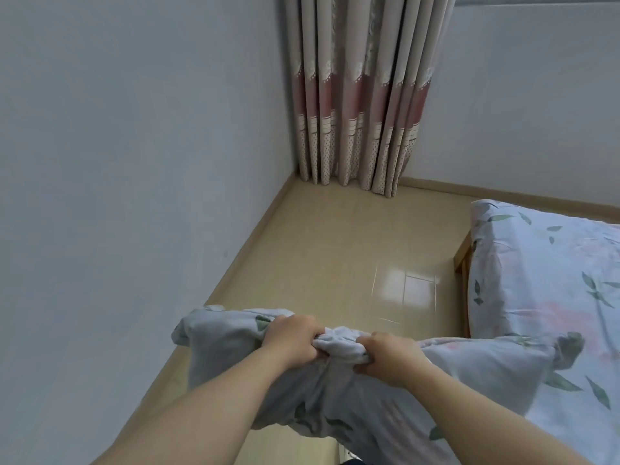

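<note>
Nearby, bed (550,263) stood right, curtain (362,95) in far corner. Left hand (292,340) and right hand (385,359), fingers curled, gripped bunched pillow (228,344) top edge, arms extended.

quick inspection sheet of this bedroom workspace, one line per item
surface: bed with pale blue leaf-print sheet, at right
job's things: pale blue leaf-print pillow, held up beside bed, top edge bunched
clutter: nothing seen
hands: left hand and right hand both grip the bunched edge, close together
cables: nothing seen
surroundings: glossy beige tiled floor, pale walls, beige and pink pleated curtain in corner
</note>
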Demonstrator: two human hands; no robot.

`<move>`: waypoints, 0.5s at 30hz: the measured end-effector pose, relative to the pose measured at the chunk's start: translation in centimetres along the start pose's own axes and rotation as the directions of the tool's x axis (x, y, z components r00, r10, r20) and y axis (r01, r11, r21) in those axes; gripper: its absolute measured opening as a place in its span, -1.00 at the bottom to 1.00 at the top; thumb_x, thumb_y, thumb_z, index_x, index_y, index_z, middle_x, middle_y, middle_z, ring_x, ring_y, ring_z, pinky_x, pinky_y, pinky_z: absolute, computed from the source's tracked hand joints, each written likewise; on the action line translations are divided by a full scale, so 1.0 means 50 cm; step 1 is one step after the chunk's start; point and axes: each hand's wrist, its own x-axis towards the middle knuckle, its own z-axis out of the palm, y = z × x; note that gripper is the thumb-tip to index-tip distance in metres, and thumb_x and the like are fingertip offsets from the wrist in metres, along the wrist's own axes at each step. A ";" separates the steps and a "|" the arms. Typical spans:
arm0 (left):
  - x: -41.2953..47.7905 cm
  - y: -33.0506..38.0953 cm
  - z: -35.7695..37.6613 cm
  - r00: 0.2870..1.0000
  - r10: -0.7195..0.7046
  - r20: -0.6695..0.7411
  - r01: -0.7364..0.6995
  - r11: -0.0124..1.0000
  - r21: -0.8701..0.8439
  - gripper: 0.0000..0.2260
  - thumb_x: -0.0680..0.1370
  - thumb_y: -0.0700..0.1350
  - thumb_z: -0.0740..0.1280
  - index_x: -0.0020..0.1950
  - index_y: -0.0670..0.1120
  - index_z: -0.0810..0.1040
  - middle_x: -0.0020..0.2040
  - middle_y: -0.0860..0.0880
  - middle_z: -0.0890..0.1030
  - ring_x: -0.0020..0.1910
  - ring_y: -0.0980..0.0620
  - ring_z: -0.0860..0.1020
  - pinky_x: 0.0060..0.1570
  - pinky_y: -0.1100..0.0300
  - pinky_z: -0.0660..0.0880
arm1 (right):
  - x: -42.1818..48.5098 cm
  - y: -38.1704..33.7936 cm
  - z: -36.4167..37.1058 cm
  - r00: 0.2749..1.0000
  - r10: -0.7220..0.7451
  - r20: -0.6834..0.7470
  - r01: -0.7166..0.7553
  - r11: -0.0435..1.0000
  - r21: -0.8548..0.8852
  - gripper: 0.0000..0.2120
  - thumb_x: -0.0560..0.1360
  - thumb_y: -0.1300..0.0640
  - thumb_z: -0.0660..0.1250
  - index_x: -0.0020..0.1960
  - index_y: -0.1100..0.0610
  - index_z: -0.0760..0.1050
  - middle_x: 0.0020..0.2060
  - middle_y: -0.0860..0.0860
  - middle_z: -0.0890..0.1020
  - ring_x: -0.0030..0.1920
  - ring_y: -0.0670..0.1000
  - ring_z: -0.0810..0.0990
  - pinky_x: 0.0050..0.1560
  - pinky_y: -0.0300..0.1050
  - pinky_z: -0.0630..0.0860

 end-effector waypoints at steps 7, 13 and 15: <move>0.240 0.044 -0.101 0.999 0.024 -0.036 -0.025 1.000 -0.014 -0.88 0.49 -0.08 0.22 -0.15 -0.07 0.52 0.00 -0.10 0.60 0.01 -0.15 0.53 -0.06 0.07 0.34 | 0.154 0.160 -0.159 0.999 0.018 0.030 -0.019 1.000 0.010 -0.64 0.51 -0.07 0.24 0.26 0.05 0.43 0.18 0.08 0.57 0.16 0.11 0.55 0.15 0.01 0.47; 0.449 0.040 -0.164 0.997 0.075 -0.027 -0.075 0.997 -0.021 -0.90 0.48 -0.09 0.24 -0.17 -0.07 0.51 0.01 -0.09 0.59 0.02 -0.15 0.52 -0.05 0.07 0.37 | 0.278 0.268 -0.258 0.998 0.044 -0.043 -0.044 0.999 0.001 -0.71 0.52 -0.07 0.23 0.17 0.02 0.46 0.11 0.05 0.59 0.09 0.11 0.56 -0.03 -0.04 0.44; 0.539 0.039 -0.190 0.994 0.107 -0.024 -0.108 0.994 -0.025 -0.88 0.48 -0.07 0.25 -0.15 -0.08 0.53 0.02 -0.09 0.59 0.03 -0.15 0.53 -0.03 0.07 0.38 | 0.335 0.309 -0.296 0.996 0.079 -0.047 -0.079 0.997 0.013 -0.71 0.51 -0.08 0.23 0.19 0.01 0.45 0.12 0.04 0.57 0.11 0.10 0.56 -0.02 -0.04 0.44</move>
